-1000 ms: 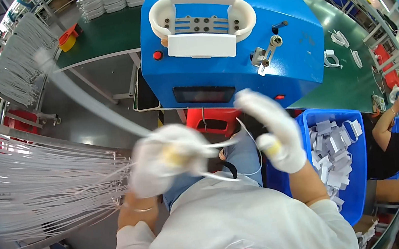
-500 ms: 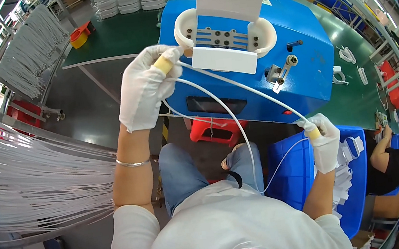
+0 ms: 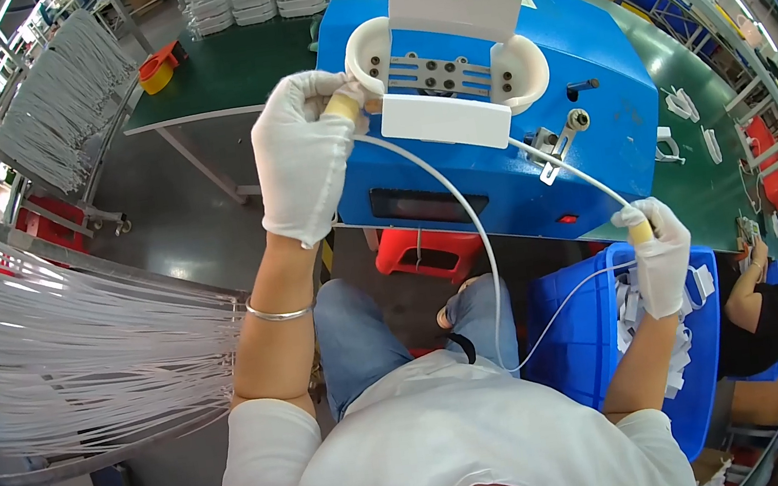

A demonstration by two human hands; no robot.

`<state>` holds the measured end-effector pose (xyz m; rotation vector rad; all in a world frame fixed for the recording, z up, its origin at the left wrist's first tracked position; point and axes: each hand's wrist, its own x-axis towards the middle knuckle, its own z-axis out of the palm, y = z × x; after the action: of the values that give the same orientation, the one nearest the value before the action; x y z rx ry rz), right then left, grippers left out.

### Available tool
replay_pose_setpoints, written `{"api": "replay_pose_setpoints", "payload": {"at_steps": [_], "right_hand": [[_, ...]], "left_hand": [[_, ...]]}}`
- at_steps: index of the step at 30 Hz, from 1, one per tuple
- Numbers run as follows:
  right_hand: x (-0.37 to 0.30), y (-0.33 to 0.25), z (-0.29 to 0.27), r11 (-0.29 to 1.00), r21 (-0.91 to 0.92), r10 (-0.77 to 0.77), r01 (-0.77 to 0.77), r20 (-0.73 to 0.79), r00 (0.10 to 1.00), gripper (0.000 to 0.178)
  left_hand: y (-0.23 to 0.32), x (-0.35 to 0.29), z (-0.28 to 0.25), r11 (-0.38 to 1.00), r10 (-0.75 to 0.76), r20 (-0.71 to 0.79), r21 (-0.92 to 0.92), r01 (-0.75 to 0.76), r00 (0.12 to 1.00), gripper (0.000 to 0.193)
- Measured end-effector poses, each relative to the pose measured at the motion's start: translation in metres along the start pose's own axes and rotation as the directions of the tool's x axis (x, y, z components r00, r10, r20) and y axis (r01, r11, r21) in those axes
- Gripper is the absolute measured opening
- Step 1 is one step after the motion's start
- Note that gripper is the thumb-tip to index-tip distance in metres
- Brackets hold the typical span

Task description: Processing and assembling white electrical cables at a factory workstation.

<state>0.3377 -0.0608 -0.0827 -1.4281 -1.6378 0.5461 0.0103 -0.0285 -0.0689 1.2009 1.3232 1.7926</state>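
Observation:
In a white glove with a yellow finger cover, my left hand (image 3: 305,161) pinches a thin white cable (image 3: 464,203) beside the left cup (image 3: 368,52) of a blue winding machine (image 3: 605,57). My right hand (image 3: 664,261), gloved alike, grips the same cable to the right, above a blue bin. One stretch runs taut from my right hand up to the machine's front white plate (image 3: 447,121), which hides where it continues. Another stretch hangs from my left hand in a slack loop over my lap and returns to my right hand. Slotted metal bars (image 3: 436,75) lie between the two cups.
A blue bin (image 3: 556,319) holding white pieces stands at my right. Many white cables (image 3: 89,351) hang over a rack at my left. Stacked clear trays (image 3: 254,0) and a tape dispenser (image 3: 156,72) sit on the green table. A red stool (image 3: 430,252) is below; another person (image 3: 771,311) works right.
My left hand has moved slightly right, closer against the machine's left cup. My right hand has shifted right, and the taut cable now passes behind the front plate instead of in front.

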Motion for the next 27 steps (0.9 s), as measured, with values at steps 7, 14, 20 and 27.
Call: {"api": "replay_pose_setpoints", "payload": {"at_steps": [7,14,20,27], "right_hand": [[0.029,-0.002,-0.065,0.978,-0.209,-0.031,0.005,-0.121,0.992,0.013],[0.128,0.027,-0.061,0.927,-0.261,-0.265,0.268,0.048,0.963,0.015],[0.118,0.022,-0.059,0.970,-0.226,-0.095,0.089,-0.015,0.995,0.020],[0.091,0.018,-0.070,0.994,-0.071,-0.090,0.083,-0.097,0.991,0.017]], "left_hand": [[-0.020,-0.001,0.003,0.915,0.342,-0.017,0.231,-0.329,0.939,0.014],[-0.023,-0.015,-0.004,0.924,0.322,-0.056,0.238,-0.301,0.945,0.044],[-0.020,-0.034,-0.069,0.888,0.261,-0.116,0.418,-0.191,0.958,0.051],[-0.017,-0.062,-0.092,0.953,0.175,-0.183,0.277,-0.121,0.967,0.034]]}}
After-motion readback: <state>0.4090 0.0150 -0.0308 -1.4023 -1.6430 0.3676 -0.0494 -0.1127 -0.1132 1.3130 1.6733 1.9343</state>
